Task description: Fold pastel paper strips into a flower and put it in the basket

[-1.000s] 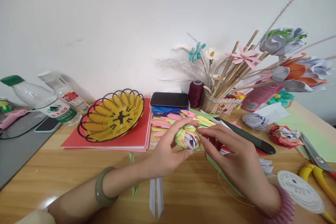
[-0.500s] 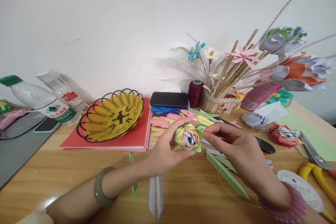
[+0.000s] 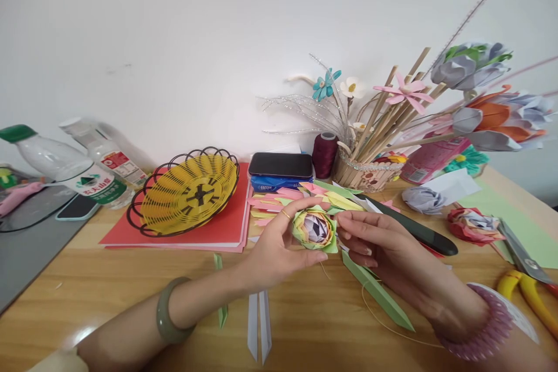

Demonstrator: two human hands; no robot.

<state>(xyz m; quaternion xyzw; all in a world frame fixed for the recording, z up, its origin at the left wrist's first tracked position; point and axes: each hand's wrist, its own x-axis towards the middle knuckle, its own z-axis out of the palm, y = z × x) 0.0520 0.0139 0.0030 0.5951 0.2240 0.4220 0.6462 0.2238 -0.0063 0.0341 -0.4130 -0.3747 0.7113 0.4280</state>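
My left hand [image 3: 279, 244] is closed round a folded paper flower [image 3: 317, 229], with white petals in the middle and yellow and green ones outside. The thumb lies along its lower edge and the fingers go behind it. At the flower's right side, my right hand [image 3: 379, 244] pinches the tip of a green outer petal between thumb and forefinger; its other fingers are curled beneath. Folded green strips [image 3: 379, 290] lie under my right hand, and two white strips [image 3: 259, 325] lie near the front. A thin cord [image 3: 383, 319] curves over the table.
A yellow woven basket [image 3: 192, 192] sits on red paper [image 3: 117, 226]. Bottles [image 3: 65, 163] stand at the left. Behind the hands are a phone [image 3: 281, 164], purple thread [image 3: 325, 154] and a flower pot [image 3: 366, 174]. Scissors [image 3: 523, 256] and a red paper flower [image 3: 474, 225] lie right.
My right hand has turned so its lower fingers show under the flower, and its wrist has shifted slightly right. The flower has tilted a little in my left hand.
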